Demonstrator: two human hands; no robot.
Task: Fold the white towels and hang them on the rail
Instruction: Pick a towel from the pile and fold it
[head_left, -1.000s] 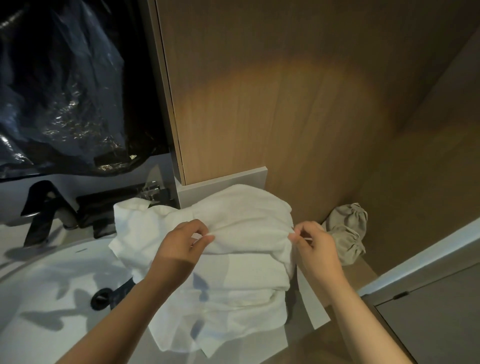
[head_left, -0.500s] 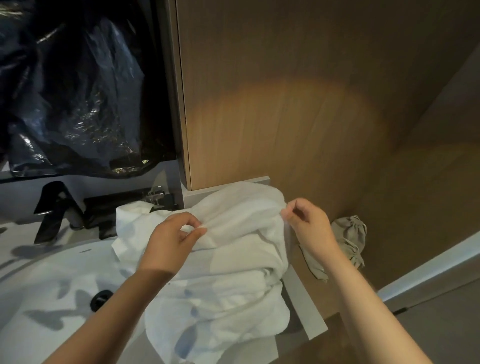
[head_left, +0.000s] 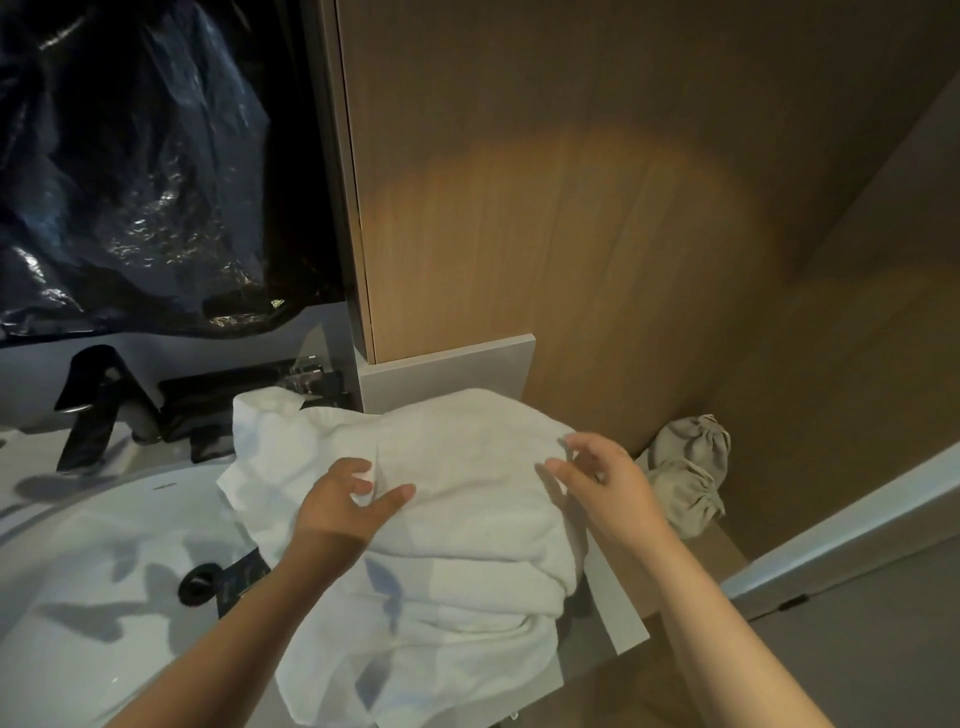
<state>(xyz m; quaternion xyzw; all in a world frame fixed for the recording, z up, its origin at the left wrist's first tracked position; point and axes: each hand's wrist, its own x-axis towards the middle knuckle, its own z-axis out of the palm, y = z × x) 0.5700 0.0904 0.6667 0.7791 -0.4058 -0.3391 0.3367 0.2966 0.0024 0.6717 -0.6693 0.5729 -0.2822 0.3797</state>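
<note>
The towels (head_left: 467, 519) are lying stacked beside the sink (head_left: 78, 545). The left hand (head_left: 348, 506) and right hand (head_left: 605, 486) are spreading open over them, gripping nothing. Hanging is not yet done; no rail is showing.

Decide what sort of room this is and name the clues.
Most likely a bathroom: a white basin with a black tap behind it, and a pile of white towels at its edge.
</note>
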